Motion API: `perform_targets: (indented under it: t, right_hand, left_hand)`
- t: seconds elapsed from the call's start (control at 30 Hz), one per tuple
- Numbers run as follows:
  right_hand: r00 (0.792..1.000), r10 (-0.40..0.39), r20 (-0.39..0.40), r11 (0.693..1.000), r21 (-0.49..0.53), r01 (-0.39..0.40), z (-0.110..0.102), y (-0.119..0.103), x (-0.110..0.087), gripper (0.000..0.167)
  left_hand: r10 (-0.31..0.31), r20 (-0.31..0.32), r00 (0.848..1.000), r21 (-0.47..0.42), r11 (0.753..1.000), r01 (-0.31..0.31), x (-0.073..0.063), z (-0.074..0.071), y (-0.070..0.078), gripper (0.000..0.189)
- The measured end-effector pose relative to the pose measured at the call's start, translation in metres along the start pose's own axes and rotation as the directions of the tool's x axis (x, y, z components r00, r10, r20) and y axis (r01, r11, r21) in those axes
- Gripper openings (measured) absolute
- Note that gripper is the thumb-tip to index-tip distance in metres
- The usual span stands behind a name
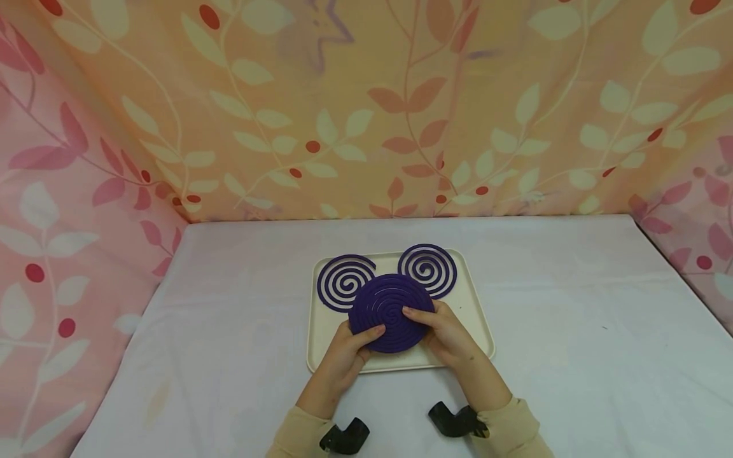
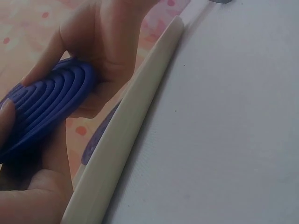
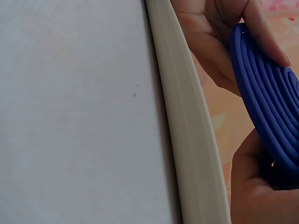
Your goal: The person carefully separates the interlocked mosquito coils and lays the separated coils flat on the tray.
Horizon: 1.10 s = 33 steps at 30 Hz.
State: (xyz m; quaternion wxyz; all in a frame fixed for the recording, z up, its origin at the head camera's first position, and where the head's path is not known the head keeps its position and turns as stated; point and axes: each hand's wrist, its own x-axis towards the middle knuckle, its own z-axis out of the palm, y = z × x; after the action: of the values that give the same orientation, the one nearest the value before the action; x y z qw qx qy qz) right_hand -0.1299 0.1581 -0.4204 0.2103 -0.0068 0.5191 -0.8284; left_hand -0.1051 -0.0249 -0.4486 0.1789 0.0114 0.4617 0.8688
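My left hand (image 1: pixel 349 346) and right hand (image 1: pixel 443 331) pinched the double coil (image 1: pixel 391 312) by its edges, above the tray (image 1: pixel 478 318); it looked light, stiff and brittle, best gripped at the rim

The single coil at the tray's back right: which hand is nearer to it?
Right. The right hand grips the double coil just below the back-right coil; the left hand holds its far side.
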Motion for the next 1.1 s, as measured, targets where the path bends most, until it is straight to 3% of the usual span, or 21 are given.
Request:
perform_targets:
  t: [0.27,0.47,0.57,0.7,0.9,1.1]
  right_hand:
    - [1.000,-0.005,-0.029,0.999,-0.047,0.004,0.001,0.001,0.002,0.017]
    - [0.992,-0.068,-0.104,0.985,-0.166,0.050,0.002,0.006,0.003,0.038]
    - [0.981,-0.105,-0.165,0.976,-0.204,0.070,0.004,0.007,0.003,0.040]
    - [0.972,-0.136,-0.189,0.964,-0.250,0.087,0.006,0.006,0.003,0.040]
    - [0.972,-0.144,-0.188,0.959,-0.268,0.090,0.007,0.005,0.002,0.040]
    - [0.960,-0.149,-0.238,0.956,-0.285,0.078,0.011,0.006,0.002,0.041]
  left_hand:
    - [0.010,-0.047,0.999,0.057,0.998,-0.008,0.001,0.003,0.001,0.051]
    - [0.044,-0.120,0.992,0.098,0.995,-0.032,0.001,0.005,0.001,0.047]
    - [0.034,-0.123,0.992,0.073,0.997,-0.025,0.001,0.005,0.000,0.045]
    - [0.025,-0.129,0.991,0.060,0.998,-0.017,0.001,0.005,0.000,0.041]
    - [0.035,-0.153,0.988,0.088,0.996,-0.021,0.002,0.005,-0.002,0.034]
    - [0.051,-0.154,0.987,0.134,0.990,-0.030,0.003,0.006,-0.005,0.044]
